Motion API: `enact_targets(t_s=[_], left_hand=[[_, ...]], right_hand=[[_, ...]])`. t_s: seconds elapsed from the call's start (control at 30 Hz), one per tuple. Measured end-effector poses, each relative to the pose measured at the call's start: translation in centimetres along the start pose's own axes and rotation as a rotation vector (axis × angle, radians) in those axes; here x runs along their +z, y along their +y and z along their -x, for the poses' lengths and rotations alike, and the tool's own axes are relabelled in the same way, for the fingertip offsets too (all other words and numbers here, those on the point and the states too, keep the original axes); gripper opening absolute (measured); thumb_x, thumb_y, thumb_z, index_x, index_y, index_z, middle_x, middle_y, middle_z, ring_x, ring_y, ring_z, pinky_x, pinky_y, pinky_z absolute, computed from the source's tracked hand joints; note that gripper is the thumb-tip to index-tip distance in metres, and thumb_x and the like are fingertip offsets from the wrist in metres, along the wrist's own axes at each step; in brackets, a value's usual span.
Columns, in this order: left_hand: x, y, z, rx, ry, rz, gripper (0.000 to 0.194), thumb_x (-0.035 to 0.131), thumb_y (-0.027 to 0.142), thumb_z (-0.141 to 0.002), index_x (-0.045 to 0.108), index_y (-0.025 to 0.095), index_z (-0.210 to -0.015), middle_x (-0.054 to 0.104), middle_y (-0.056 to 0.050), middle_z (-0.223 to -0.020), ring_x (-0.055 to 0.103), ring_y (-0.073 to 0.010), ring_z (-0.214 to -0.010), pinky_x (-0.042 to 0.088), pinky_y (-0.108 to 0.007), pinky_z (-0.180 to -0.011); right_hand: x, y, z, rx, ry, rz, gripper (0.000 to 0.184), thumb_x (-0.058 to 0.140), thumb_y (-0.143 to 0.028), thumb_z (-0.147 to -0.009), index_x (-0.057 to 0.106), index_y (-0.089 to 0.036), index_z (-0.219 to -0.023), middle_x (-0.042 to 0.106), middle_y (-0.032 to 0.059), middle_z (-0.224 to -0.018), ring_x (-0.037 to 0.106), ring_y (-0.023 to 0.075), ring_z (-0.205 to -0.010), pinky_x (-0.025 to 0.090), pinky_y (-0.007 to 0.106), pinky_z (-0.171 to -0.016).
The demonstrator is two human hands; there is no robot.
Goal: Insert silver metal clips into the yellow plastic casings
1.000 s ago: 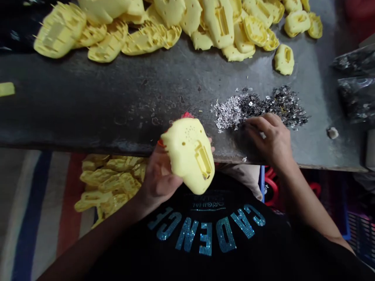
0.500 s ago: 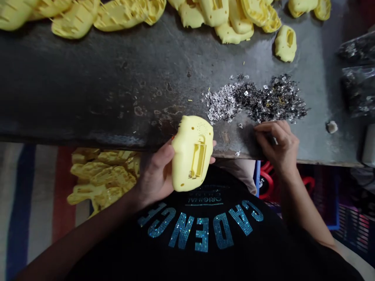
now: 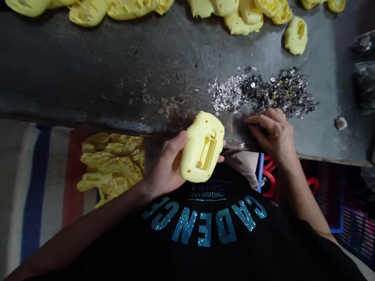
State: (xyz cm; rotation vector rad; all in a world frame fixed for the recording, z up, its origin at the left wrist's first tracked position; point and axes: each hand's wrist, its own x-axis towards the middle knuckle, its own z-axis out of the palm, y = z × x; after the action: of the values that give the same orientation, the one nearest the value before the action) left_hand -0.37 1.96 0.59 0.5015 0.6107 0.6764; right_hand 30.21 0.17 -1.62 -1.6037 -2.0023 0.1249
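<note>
My left hand [image 3: 171,164] is closed round a yellow plastic shell [image 3: 202,146], held tilted over the table's front edge. The shell's outer face is up, showing a battery compartment, several screw holes and a patch of tiny holes. A small metal spring or contact shows at the compartment's lower end. My right hand [image 3: 274,132] rests at the table edge, thumb and forefinger pinched together; whatever is between the fingertips is hidden. Just beyond it lies a heap of small metal battery contacts [image 3: 263,93]. One loose contact [image 3: 241,144] lies nearer the edge.
Yellow shells [image 3: 243,17] lie along the far side of the table [image 3: 102,78], with a single shell [image 3: 295,36] nearer. Bags of metal parts [image 3: 365,84] and a whitish lump [image 3: 341,123] are at right. Below the edge are more yellow parts [image 3: 113,168] and a blue crate [image 3: 341,203].
My right hand has moved left along the table edge, its fingertips now over the spot where a loose contact lay. The left hand still holds the shell. The whole view has shifted slightly.
</note>
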Motion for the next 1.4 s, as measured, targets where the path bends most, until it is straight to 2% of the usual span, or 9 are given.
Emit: enact_targets(t_s=[0.17, 0.23, 0.33, 0.5, 0.6, 0.77, 0.87, 1.2, 1.4], left_hand=[[0.7, -0.3, 0.0, -0.073, 0.067, -0.006, 0.057, 0.088, 0.063, -0.1, 0.084, 0.02, -0.137, 0.091, -0.015, -0.139, 0.084, -0.0402, -0.137, 0.075, -0.041, -0.095], [0.8, -0.5, 0.0, -0.083, 0.057, 0.0, 0.061, 0.092, 0.064, -0.095, 0.083, 0.021, -0.138, 0.09, -0.017, -0.143, 0.083, -0.0432, -0.14, 0.076, -0.046, -0.098], [1.0, -0.9, 0.2, -0.068, 0.049, 0.021, 0.063, 0.092, 0.062, -0.097, 0.082, 0.02, -0.142, 0.089, -0.017, -0.146, 0.084, -0.0417, -0.138, 0.077, -0.049, -0.101], [1.5, -1.1, 0.5, -0.094, 0.007, 0.05, 0.057, 0.095, 0.057, -0.096, 0.083, 0.018, -0.137, 0.092, -0.015, -0.134, 0.088, -0.0368, -0.125, 0.077, -0.041, -0.091], [1.9, -1.1, 0.8, -0.118, -0.003, 0.061, 0.054, 0.096, 0.056, -0.095, 0.083, 0.019, -0.132, 0.091, -0.015, -0.136, 0.088, -0.0369, -0.123, 0.077, -0.042, -0.091], [2.1, -1.4, 1.1, -0.116, -0.004, 0.055, 0.059, 0.098, 0.058, -0.094, 0.082, 0.02, -0.136, 0.086, -0.015, -0.15, 0.077, -0.0422, -0.15, 0.071, -0.052, -0.119], [2.0, -1.6, 1.2, -0.12, -0.004, 0.053, 0.056, 0.099, 0.059, -0.092, 0.085, 0.019, -0.129, 0.086, -0.014, -0.15, 0.074, -0.0419, -0.154, 0.066, -0.053, -0.127], [1.6, -1.5, 1.1, -0.161, -0.148, 0.029, 0.065, 0.089, 0.068, -0.1, 0.082, 0.022, -0.145, 0.091, -0.014, -0.136, 0.081, -0.0445, -0.141, 0.074, -0.051, -0.103], [1.2, -1.4, 0.9, -0.183, -0.154, 0.032, 0.069, 0.084, 0.07, -0.104, 0.079, 0.02, -0.152, 0.092, -0.013, -0.128, 0.088, -0.0362, -0.117, 0.074, -0.043, -0.091]], right_hand=[[0.0, 0.9, 0.7, 0.079, 0.011, -0.042, 0.017, 0.079, -0.029, -0.107, 0.087, -0.03, -0.121, 0.078, 0.0063, -0.108, 0.075, 0.0296, -0.103, 0.061, 0.045, -0.091], [0.2, 1.1, 0.6, 0.09, 0.018, -0.051, 0.012, 0.08, -0.028, -0.105, 0.087, -0.029, -0.115, 0.078, 0.006, -0.106, 0.076, 0.0295, -0.102, 0.062, 0.045, -0.091], [-0.2, 0.1, 0.3, 0.062, 0.036, -0.105, 0.01, 0.079, -0.025, -0.105, 0.087, -0.029, -0.108, 0.081, 0.0052, -0.104, 0.078, 0.0281, -0.099, 0.063, 0.043, -0.089], [-2.6, -4.7, 0.2, -0.085, 0.022, -0.332, 0.016, 0.083, -0.018, -0.108, 0.087, -0.032, -0.116, 0.088, 0.0009, -0.103, 0.081, 0.0231, -0.091, 0.064, 0.038, -0.082], [-4.0, -7.1, 0.1, -0.181, -0.017, -0.354, 0.021, 0.084, -0.016, -0.108, 0.086, -0.034, -0.119, 0.089, 0.0013, -0.105, 0.083, 0.0244, -0.092, 0.066, 0.04, -0.083], [-4.9, -8.4, 0.0, -0.271, -0.099, -0.274, 0.024, 0.082, -0.019, -0.111, 0.083, -0.035, -0.129, 0.088, 0.0042, -0.114, 0.083, 0.0261, -0.096, 0.069, 0.043, -0.084], [-5.1, -8.6, -0.1, -0.33, -0.142, -0.203, 0.026, 0.079, -0.019, -0.112, 0.082, -0.037, -0.132, 0.088, 0.0043, -0.115, 0.081, 0.0268, -0.096, 0.07, 0.044, -0.085], [-5.5, -9.2, -0.6, -0.297, -0.224, -0.176, 0.016, 0.077, -0.025, -0.115, 0.086, -0.036, -0.123, 0.088, 0.0049, -0.114, 0.076, 0.0266, -0.092, 0.066, 0.045, -0.084], [-5.0, -9.3, 0.3, -0.325, -0.14, -0.198, 0.027, 0.077, -0.016, -0.113, 0.084, -0.035, -0.13, 0.089, 0.0046, -0.115, 0.08, 0.0263, -0.094, 0.068, 0.044, -0.085]])
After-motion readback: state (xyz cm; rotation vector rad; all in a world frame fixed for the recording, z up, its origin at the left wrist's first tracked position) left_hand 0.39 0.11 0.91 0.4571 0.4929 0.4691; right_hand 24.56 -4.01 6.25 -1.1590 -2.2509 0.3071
